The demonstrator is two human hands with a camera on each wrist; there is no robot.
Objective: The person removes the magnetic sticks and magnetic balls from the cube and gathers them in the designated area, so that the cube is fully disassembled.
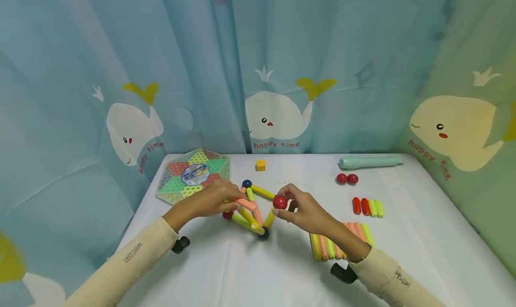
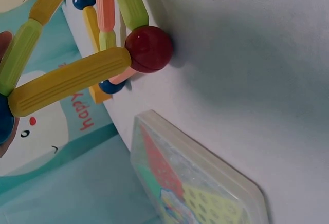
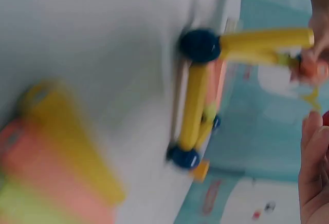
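Observation:
My left hand [image 1: 219,197] grips the top of a frame built of magnetic sticks and balls. A blue ball [image 2: 5,120] is at its fingers in the left wrist view, and a pink stick [image 1: 246,204] juts from the grip. At the frame's base are a dark blue ball [image 1: 264,233], a red ball [image 2: 149,49] and yellow sticks [image 3: 194,106]. A yellow stick [image 3: 267,39] slants up from a base ball with its far end free. Beside the frame, my right hand [image 1: 304,211] pinches a loose red ball [image 1: 280,202] between thumb and fingers.
Right of the frame lies a row of coloured sticks [image 1: 322,248], partly under the right forearm. Beyond are short red and green sticks [image 1: 365,206], two red balls [image 1: 347,179] and a teal pen-like object [image 1: 371,162]. A game box [image 1: 173,188] and yellow cube [image 1: 260,165] sit at the back.

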